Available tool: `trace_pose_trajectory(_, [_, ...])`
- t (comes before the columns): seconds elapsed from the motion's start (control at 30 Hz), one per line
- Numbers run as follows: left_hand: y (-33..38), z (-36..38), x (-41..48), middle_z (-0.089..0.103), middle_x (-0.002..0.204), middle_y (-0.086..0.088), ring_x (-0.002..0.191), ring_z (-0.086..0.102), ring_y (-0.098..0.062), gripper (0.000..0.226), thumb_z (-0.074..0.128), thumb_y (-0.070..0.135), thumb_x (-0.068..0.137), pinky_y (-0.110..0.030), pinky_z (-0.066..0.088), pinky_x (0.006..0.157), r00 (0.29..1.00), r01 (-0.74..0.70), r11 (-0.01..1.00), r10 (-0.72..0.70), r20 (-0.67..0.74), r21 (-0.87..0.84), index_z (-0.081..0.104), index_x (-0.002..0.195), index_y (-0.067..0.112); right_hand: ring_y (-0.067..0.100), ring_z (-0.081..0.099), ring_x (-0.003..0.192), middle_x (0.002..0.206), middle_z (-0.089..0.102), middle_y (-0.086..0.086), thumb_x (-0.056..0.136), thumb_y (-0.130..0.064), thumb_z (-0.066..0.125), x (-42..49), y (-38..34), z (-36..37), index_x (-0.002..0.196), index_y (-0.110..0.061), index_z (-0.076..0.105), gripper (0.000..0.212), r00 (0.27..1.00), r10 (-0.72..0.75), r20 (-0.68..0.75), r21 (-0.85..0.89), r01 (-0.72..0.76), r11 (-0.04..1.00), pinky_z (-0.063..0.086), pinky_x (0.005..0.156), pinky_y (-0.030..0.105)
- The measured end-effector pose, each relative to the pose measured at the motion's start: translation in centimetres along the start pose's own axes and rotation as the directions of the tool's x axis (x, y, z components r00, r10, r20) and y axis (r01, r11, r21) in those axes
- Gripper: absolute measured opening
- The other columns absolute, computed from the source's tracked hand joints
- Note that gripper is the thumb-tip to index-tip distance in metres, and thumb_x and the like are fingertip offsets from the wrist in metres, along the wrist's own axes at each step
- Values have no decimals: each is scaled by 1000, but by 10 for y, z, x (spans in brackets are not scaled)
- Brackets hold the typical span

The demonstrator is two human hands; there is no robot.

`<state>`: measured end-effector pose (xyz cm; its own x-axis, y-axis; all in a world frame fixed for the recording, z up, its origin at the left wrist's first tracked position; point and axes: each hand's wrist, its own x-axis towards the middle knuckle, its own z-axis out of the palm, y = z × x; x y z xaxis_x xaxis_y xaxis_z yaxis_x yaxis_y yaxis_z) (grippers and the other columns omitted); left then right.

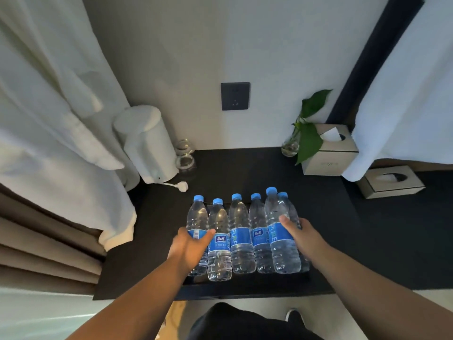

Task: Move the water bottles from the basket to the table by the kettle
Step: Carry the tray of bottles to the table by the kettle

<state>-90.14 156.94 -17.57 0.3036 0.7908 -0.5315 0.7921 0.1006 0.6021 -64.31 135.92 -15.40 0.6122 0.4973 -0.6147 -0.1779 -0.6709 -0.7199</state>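
Several clear water bottles [241, 239] with blue caps and blue labels stand upright in a row inside a low black basket [245, 282] on the black table [245, 168]. My left hand [190, 249] is wrapped around the leftmost bottle [197, 217] at its label. My right hand [300, 235] grips the bottle [279, 231] near the row's right end, with another bottle partly hidden behind it. The white kettle [147, 143] stands at the table's back left corner.
Two small glass jars [185, 155] sit beside the kettle, and its white plug [182, 186] lies on the table. A plant in a glass vase [291, 146] and a tissue box [331, 153] stand back right. A white robe [61, 119] hangs on the left.
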Motion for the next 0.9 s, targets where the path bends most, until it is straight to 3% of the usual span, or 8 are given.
trace_pose_trajectory(0.2, [0, 3, -4, 73, 88, 0, 73, 72, -18, 70, 68, 80, 67, -33, 58, 61, 999, 27, 997, -23, -47, 72, 64, 99, 18, 23, 71, 106, 124, 69, 2, 55, -101, 57, -2, -1, -2, 146, -22, 49, 120, 1000, -3, 11, -66, 4, 998, 56, 97, 46])
trace_pose_trajectory(0.33, [2, 3, -9, 70, 90, -1, 75, 71, -19, 70, 70, 79, 70, -37, 61, 69, 996, 58, 991, -49, -77, 120, 60, 97, 16, 33, 59, 129, 146, 53, 12, 60, -105, 43, -2, 0, -2, 155, -22, 43, 126, 999, 9, 32, -166, -4, 986, 47, 111, 56])
trace_pose_trajectory(0.43, [5, 4, -13, 69, 92, -2, 74, 69, -18, 73, 69, 82, 68, -35, 60, 67, 993, 76, 988, -63, -97, 134, 59, 96, 16, 34, 57, 132, 149, 51, 13, 57, -108, 40, -3, -2, -3, 155, -23, 44, 130, 999, 8, 47, -181, 1, 984, 46, 112, 57])
trace_pose_trajectory(0.6, [4, 7, -22, 69, 96, -6, 76, 70, -21, 81, 64, 86, 67, -34, 59, 63, 992, 93, 983, -78, -96, 157, 64, 102, 13, 37, 56, 132, 149, 51, 14, 68, -101, 43, -4, -2, -1, 154, -25, 45, 115, 998, 23, 57, -177, -12, 984, 47, 111, 59])
trace_pose_trajectory(0.77, [4, 7, -31, 74, 82, 0, 64, 72, -15, 68, 67, 81, 71, -26, 50, 48, 994, 81, 993, -75, -79, 82, 70, 93, 17, 37, 42, 143, 155, 43, 15, 85, -91, 38, -5, 1, 3, 158, -22, 42, 101, 1000, 10, 4, -251, -9, 968, 39, 116, 60])
trace_pose_trajectory(0.9, [4, 10, -40, 74, 77, 3, 61, 72, -13, 59, 69, 77, 74, -24, 49, 47, 994, 60, 996, -54, -98, 60, 71, 87, 20, 37, 41, 143, 155, 43, 15, 86, -89, 39, -8, 1, 3, 158, -21, 42, 99, 1000, 9, 2, -255, -8, 967, 38, 117, 59])
